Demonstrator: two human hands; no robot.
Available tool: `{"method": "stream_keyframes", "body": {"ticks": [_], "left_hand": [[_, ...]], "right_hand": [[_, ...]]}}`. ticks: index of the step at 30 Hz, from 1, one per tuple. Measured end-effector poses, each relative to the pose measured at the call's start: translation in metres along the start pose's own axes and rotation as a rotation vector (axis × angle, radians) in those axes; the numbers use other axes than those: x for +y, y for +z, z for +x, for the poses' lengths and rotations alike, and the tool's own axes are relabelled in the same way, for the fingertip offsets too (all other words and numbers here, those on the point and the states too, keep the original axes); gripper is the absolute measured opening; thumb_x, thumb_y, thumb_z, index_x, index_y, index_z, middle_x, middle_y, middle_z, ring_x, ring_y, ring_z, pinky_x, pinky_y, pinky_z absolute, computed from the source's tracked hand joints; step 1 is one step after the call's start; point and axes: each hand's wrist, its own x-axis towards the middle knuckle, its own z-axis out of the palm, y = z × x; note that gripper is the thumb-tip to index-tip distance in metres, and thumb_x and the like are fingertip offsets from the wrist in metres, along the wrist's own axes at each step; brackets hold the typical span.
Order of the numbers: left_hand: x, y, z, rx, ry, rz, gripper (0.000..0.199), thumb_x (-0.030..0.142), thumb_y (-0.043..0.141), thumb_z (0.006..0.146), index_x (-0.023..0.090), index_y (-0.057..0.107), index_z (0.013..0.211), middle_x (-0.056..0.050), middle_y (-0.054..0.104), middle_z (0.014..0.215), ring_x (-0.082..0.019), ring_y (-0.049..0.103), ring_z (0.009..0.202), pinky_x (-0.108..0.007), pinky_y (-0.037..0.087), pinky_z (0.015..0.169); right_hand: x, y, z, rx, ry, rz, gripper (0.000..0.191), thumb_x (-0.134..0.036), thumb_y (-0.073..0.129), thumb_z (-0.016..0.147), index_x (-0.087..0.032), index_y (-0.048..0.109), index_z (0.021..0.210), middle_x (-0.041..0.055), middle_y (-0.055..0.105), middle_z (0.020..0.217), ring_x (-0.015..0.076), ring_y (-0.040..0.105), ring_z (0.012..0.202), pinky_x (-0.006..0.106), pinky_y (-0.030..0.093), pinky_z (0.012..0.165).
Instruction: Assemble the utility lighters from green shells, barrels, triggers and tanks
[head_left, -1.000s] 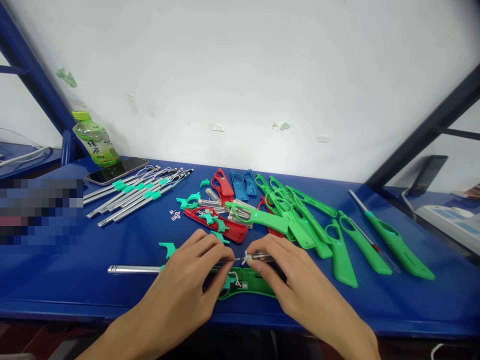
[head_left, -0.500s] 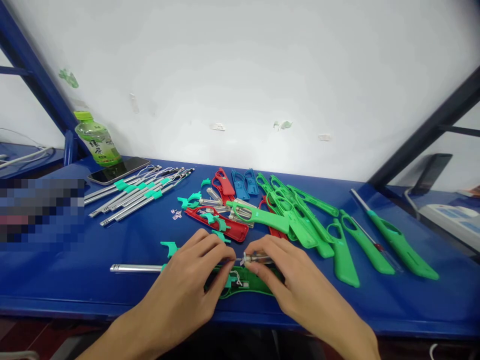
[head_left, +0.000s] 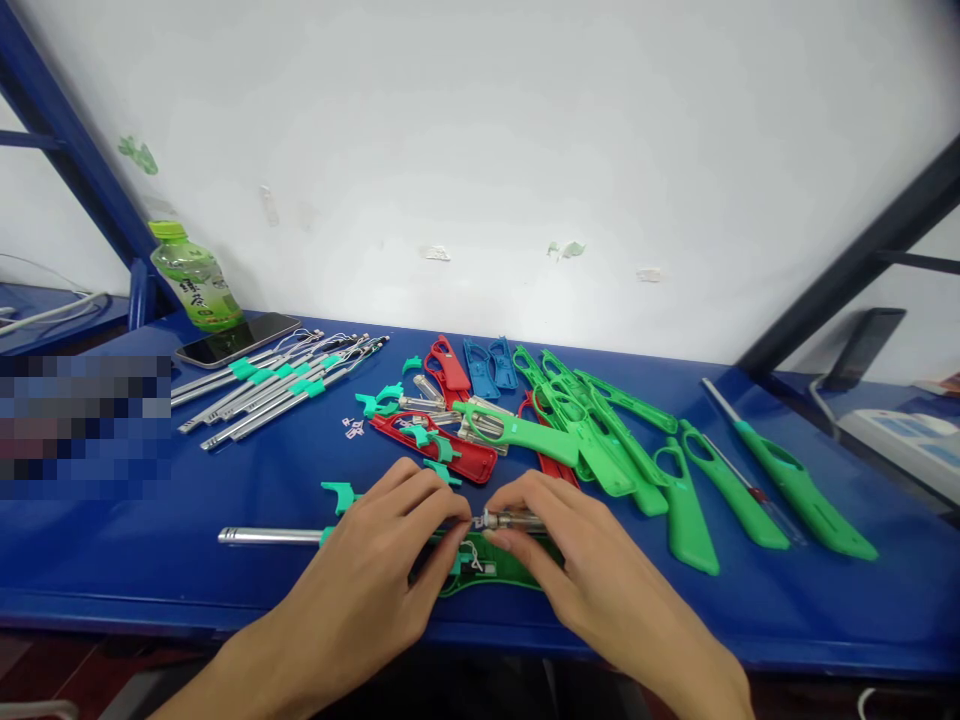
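My right hand (head_left: 562,540) pinches a clear, metal-tipped cylinder (head_left: 517,520) between thumb and fingers, its capped end pointing left. My left hand (head_left: 405,540) is closed, thumb and fingertips together at that end, beside a tiny pale piece (head_left: 478,522); what its fingertips grip is too small to make out. Below both hands lies an open green handle shell (head_left: 517,568) with white wires (head_left: 472,555) and a teal part inside. A silver tube (head_left: 270,537) sticks out to the left from under my left hand.
Silver tubes with teal clips (head_left: 277,385) lie at the left, near a phone (head_left: 238,340) and a green bottle (head_left: 196,280). Red shells (head_left: 472,462), blue shells (head_left: 480,370) and several green shells (head_left: 690,520) lie beyond and to the right. A blurred patch covers the left edge.
The clear cylinder's capped end has shifted slightly left and turned a little in my right fingers. The silver tube has moved marginally left. My left hand stays nearly in place.
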Motion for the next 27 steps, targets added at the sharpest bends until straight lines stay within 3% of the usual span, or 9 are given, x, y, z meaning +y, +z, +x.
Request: {"method": "stream_keyframes", "body": {"ticks": [27], "left_hand": [[-0.0005,0.0027,-0.003,0.038,0.096,0.049,0.016,0.006,0.057,0.111,0.019,0.066,0.109,-0.003,0.071,0.098,-0.019,0.057,0.088,-0.033,0.05,0.081]], "right_hand": [[-0.0019,-0.0003,0.001,-0.007,-0.086,-0.053,0.011,-0.024,0.057,0.117,-0.03,0.066,0.119,-0.0032,0.066,0.108,0.0172,0.067,0.096,0.034,0.049,0.084]]}}
